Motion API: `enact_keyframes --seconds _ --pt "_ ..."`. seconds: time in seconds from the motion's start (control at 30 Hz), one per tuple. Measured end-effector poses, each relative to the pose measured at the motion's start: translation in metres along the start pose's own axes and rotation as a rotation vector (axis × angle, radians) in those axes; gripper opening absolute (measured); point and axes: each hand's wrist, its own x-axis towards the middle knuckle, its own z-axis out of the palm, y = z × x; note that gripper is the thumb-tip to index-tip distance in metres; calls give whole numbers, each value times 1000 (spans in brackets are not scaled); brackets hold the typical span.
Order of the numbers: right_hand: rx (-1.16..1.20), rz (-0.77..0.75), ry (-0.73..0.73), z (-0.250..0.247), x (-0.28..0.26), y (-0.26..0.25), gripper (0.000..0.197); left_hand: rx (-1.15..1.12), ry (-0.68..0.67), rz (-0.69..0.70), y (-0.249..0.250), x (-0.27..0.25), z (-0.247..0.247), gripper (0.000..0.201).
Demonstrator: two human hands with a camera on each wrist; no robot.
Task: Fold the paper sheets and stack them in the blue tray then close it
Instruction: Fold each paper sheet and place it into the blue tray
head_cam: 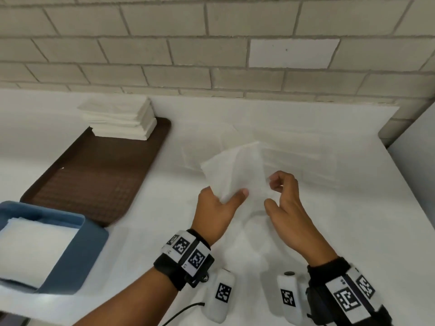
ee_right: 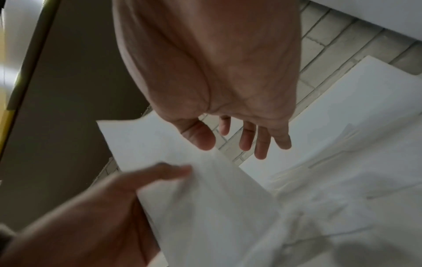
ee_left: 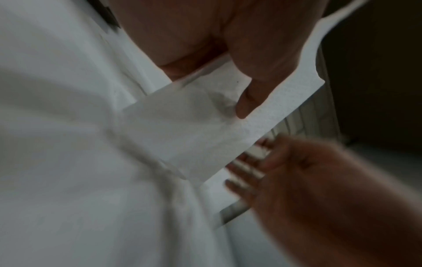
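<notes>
A white paper sheet (head_cam: 237, 170) hangs above the white table, pinched at its lower left part between the thumb and fingers of my left hand (head_cam: 233, 195). The left wrist view shows that thumb (ee_left: 248, 97) pressed on the sheet (ee_left: 182, 126). My right hand (head_cam: 274, 191) hovers at the sheet's right edge with loosely curled fingers; in the right wrist view its fingers (ee_right: 260, 142) hang apart and hold nothing, the thumb next to the sheet (ee_right: 205, 198). The blue tray (head_cam: 70, 255) sits open at the lower left with folded white sheets (head_cam: 35, 241) inside.
A brown tray (head_cam: 98, 180) lies left of my hands, with a stack of white sheets (head_cam: 120, 118) at its far end. More flat sheets (head_cam: 289, 147) lie on the table beyond my hands. Two white marker-tagged cylinders (head_cam: 221, 295) stand near the front edge. A brick wall backs the table.
</notes>
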Motion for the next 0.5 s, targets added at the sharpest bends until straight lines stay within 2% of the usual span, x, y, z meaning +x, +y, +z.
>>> enact_keyframes --seconds 0.1,0.17,0.27,0.4,0.5 --pt "56 -33 -118 29 8 -38 33 -224 91 21 37 -3 -37 19" --pt "92 -90 -201 57 13 -69 26 -323 157 49 56 -7 -73 34" --pt "27 -186 -290 109 21 -107 15 -383 349 95 76 -14 -157 44" --pt "-122 -328 -440 191 24 -144 14 -195 587 89 88 -41 -294 33" --pt "-382 -494 -434 249 15 -167 30 194 631 11 80 -70 -367 37"
